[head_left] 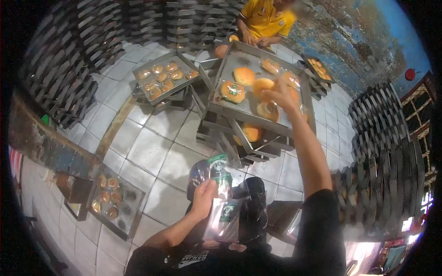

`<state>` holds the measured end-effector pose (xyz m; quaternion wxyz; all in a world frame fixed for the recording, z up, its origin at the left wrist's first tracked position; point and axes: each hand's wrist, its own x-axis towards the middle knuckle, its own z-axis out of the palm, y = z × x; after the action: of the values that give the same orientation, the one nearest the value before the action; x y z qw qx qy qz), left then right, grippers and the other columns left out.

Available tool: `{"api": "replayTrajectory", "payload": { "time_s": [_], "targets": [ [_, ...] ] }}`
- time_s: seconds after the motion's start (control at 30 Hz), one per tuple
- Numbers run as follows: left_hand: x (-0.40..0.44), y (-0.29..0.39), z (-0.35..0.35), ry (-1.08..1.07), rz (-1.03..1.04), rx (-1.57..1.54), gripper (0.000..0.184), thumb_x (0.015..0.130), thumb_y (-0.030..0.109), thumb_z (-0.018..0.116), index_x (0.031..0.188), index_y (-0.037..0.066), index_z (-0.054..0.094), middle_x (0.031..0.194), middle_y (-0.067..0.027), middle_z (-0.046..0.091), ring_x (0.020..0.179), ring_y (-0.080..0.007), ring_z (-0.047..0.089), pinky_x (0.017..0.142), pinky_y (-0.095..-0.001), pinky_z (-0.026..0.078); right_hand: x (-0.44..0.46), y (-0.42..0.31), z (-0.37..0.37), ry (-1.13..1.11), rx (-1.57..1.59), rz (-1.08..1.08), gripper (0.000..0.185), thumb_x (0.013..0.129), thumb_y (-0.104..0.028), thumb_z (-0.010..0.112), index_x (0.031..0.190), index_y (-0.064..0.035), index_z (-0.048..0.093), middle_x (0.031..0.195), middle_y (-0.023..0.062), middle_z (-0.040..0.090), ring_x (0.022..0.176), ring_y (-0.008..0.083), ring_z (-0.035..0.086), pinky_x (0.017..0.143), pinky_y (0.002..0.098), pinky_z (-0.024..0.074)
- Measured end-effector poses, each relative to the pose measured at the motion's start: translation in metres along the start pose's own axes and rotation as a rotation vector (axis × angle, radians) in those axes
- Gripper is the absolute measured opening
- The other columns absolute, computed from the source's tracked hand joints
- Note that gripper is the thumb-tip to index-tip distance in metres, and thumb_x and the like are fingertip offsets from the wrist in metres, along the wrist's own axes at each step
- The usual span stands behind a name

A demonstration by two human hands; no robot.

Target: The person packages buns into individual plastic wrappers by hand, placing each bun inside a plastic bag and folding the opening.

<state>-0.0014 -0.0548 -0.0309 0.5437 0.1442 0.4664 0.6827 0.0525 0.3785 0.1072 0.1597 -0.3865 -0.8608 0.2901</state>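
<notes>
My right hand [280, 96] is closed on a golden bun [263, 86], over a metal baking tray [221, 109] on top of a stack of trays. Around it on that tray lie an unwrapped bun [244, 76], a bun in clear wrap with a green label [233, 92] and several more buns, some in shiny wrap. Low in front of me, my left hand [204, 197] grips clear plastic bags [225, 216] printed with green labels. The bags hang above my lap, and part of my left fingers is hidden by the plastic.
A person in a yellow shirt [267, 20] sits beyond the tray stack. Trays of wrapped buns stand at the left [159, 78], lower left [120, 216] and far right [317, 69]. Tall stacks of metal trays [380, 115] line the walls. White tiles [152, 142] cover the floor.
</notes>
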Motion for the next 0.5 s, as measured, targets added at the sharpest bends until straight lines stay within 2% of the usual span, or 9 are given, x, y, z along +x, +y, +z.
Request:
{"api": "replayTrajectory", "payload": {
  "time_s": [0.07, 0.1, 0.2, 0.27, 0.33, 0.4, 0.43, 0.47, 0.5],
  "targets": [
    [0.000, 0.013, 0.003, 0.065, -0.038, -0.115, 0.026, 0.109, 0.019, 0.048, 0.117, -0.003, 0.060, 0.109, -0.0191, 0.073, 0.091, -0.0262, 0.073, 0.080, -0.0395, 0.061, -0.043, -0.027, -0.002, 0.281, 0.316, -0.145, 0.075, 0.081, -0.025, 0.084, 0.139, 0.0039, 0.046, 0.124, 0.0198, 0.062, 0.118, 0.0276, 0.061, 0.100, 0.0386, 0.0510],
    [0.004, 0.019, 0.002, 0.075, -0.043, -0.254, 0.024, 0.108, 0.019, 0.050, 0.118, -0.001, 0.060, 0.113, -0.0186, 0.072, 0.096, -0.0279, 0.073, 0.083, -0.0420, 0.060, -0.072, -0.041, -0.001, 0.328, 0.429, -0.181, 0.070, 0.083, -0.021, 0.083, 0.138, 0.0028, 0.048, 0.125, 0.0186, 0.063, 0.117, 0.0280, 0.063, 0.099, 0.0385, 0.0522],
    [0.032, 0.024, -0.014, 0.136, -0.045, -0.432, 0.024, 0.106, 0.020, 0.055, 0.120, 0.001, 0.060, 0.120, -0.0178, 0.070, 0.105, -0.0303, 0.071, 0.090, -0.0452, 0.059, -0.188, -0.089, 0.017, 0.116, 0.987, -0.055, 0.063, 0.084, -0.013, 0.081, 0.137, 0.0020, 0.051, 0.126, 0.0150, 0.063, 0.113, 0.0273, 0.065, 0.094, 0.0374, 0.0551],
    [0.060, 0.017, -0.029, 0.173, -0.069, -0.508, 0.026, 0.104, 0.023, 0.061, 0.121, 0.003, 0.060, 0.124, -0.0183, 0.069, 0.110, -0.0318, 0.069, 0.096, -0.0453, 0.057, -0.257, -0.100, 0.050, 0.025, 0.945, 0.005, 0.056, 0.083, -0.009, 0.081, 0.132, 0.0006, 0.055, 0.127, 0.0137, 0.063, 0.117, 0.0252, 0.064, 0.094, 0.0365, 0.0560],
    [0.069, 0.022, -0.020, 0.218, -0.089, -0.497, 0.029, 0.102, 0.024, 0.064, 0.121, 0.002, 0.057, 0.125, -0.0193, 0.068, 0.114, -0.0326, 0.067, 0.099, -0.0457, 0.057, -0.313, -0.108, 0.086, 0.135, 0.405, -0.293, 0.051, 0.079, -0.001, 0.081, 0.126, -0.0039, 0.060, 0.125, 0.0147, 0.063, 0.118, 0.0281, 0.064, 0.095, 0.0380, 0.0570],
    [0.071, 0.019, -0.007, 0.122, -0.197, -0.483, 0.037, 0.100, 0.024, 0.067, 0.124, 0.000, 0.053, 0.126, -0.0205, 0.067, 0.115, -0.0338, 0.067, 0.100, -0.0458, 0.057, -0.332, -0.085, 0.116, 0.182, 0.213, -0.645, 0.049, 0.075, 0.008, 0.079, 0.119, -0.0069, 0.063, 0.122, 0.0168, 0.063, 0.117, 0.0328, 0.065, 0.096, 0.0399, 0.0569],
    [0.060, 0.029, 0.014, 0.105, -0.222, -0.481, 0.046, 0.100, 0.026, 0.068, 0.131, -0.002, 0.048, 0.126, -0.0218, 0.067, 0.112, -0.0354, 0.068, 0.098, -0.0452, 0.058, -0.334, -0.063, 0.125, 0.225, 0.105, -0.655, 0.050, 0.071, 0.012, 0.076, 0.115, -0.0066, 0.063, 0.121, 0.0182, 0.062, 0.115, 0.0364, 0.065, 0.098, 0.0428, 0.0562],
    [0.064, 0.023, 0.025, 0.022, -0.305, -0.599, 0.047, 0.102, 0.032, 0.064, 0.133, -0.001, 0.052, 0.127, -0.0189, 0.068, 0.111, -0.0316, 0.069, 0.094, -0.0420, 0.059, -0.335, -0.054, 0.128, 0.227, 0.099, -0.646, 0.050, 0.071, 0.012, 0.076, 0.115, -0.0066, 0.063, 0.121, 0.0182, 0.062, 0.115, 0.0364, 0.065, 0.098, 0.0428, 0.0562],
    [0.061, 0.016, 0.029, -0.004, -0.338, -0.531, 0.045, 0.103, 0.035, 0.060, 0.132, 0.000, 0.055, 0.126, -0.0164, 0.068, 0.112, -0.0290, 0.069, 0.094, -0.0406, 0.059, -0.334, -0.046, 0.127, 0.311, 0.093, -0.601, 0.048, 0.070, 0.013, 0.075, 0.112, -0.0068, 0.064, 0.120, 0.0177, 0.062, 0.116, 0.0369, 0.065, 0.098, 0.0440, 0.0562]
  ]
}}
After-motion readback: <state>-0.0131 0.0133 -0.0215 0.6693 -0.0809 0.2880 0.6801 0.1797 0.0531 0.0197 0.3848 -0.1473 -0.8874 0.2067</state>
